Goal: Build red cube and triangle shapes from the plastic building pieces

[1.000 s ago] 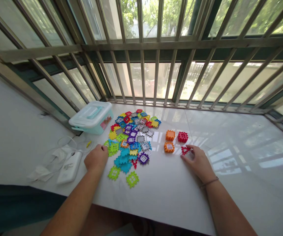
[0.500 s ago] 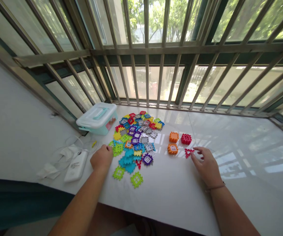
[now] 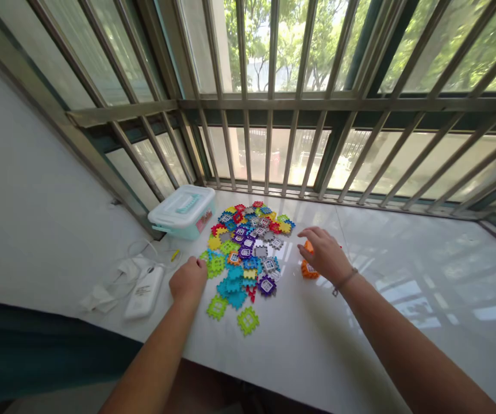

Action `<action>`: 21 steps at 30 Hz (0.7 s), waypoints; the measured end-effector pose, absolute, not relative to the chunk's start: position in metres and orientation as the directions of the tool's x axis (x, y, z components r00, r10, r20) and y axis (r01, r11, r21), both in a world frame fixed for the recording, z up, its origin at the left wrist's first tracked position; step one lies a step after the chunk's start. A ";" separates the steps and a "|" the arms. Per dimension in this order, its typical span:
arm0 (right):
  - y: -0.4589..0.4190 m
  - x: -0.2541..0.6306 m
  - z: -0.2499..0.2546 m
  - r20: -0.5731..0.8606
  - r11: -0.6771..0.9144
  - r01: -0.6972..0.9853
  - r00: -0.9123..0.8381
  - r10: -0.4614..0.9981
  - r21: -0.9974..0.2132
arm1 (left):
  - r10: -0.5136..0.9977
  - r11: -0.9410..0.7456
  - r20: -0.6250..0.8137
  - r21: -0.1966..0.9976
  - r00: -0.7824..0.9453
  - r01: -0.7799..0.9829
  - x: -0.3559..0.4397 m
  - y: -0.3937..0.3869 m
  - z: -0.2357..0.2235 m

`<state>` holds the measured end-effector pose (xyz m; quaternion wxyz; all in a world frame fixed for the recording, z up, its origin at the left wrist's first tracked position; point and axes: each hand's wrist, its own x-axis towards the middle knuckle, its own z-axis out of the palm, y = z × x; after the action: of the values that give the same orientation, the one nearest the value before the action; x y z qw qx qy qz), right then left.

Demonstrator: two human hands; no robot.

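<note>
Firstly, one white table (image 3: 282, 351); one heap of coloured tiles (image 3: 246, 252) upon it; one lidded box (image 3: 183, 210), left behind the heap; one right hand (image 3: 327, 256), thumb and fingers spread; one left hand (image 3: 188, 280), fingers curled, beside the heap; two orange blocks (image 3: 308, 272), right of the heap, partly hidden by the right hand.

Legible text, brands, numbers, signs: none | White slab-shaped device (image 3: 145, 292), left part of tabletop (image 3: 286, 351): dark print in short lines on upper face, too small to read | Lidded storage box (image 3: 177, 229), beyond the device: reddish label (image 3: 203, 222) on side wall, any wording too small to make out.
</note>
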<state>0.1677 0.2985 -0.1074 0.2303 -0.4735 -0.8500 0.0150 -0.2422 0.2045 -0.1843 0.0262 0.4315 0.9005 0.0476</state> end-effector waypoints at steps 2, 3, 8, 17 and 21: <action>0.323 0.149 -0.105 0.281 0.536 0.820 -0.477 0.833 -0.199 | 0.779 0.624 -0.012 0.112 -0.627 0.773 -0.242 0.205 -0.184; 0.335 0.140 -0.105 0.223 0.522 0.834 -0.483 0.847 -0.177 | 0.779 0.624 -0.014 0.115 -0.627 0.773 -0.242 0.205 -0.184; 0.387 0.101 -0.116 0.033 0.509 0.854 -0.509 0.860 -0.111 | 0.777 0.626 -0.007 0.125 -0.630 0.770 -0.243 0.205 -0.186; 0.427 0.063 -0.141 -0.087 0.552 0.829 -0.558 0.825 -0.089 | 0.789 0.611 0.009 0.105 -0.615 0.785 -0.243 0.205 -0.188; 0.434 0.058 -0.146 -0.095 0.508 0.856 -0.515 0.852 -0.093 | 0.787 0.614 0.000 0.094 -0.617 0.784 -0.242 0.205 -0.186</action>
<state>0.0578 0.4335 -0.1459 -0.0183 -0.4919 -0.8681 0.0639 -0.2424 0.2050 -0.1863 0.0207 0.4373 0.8981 0.0424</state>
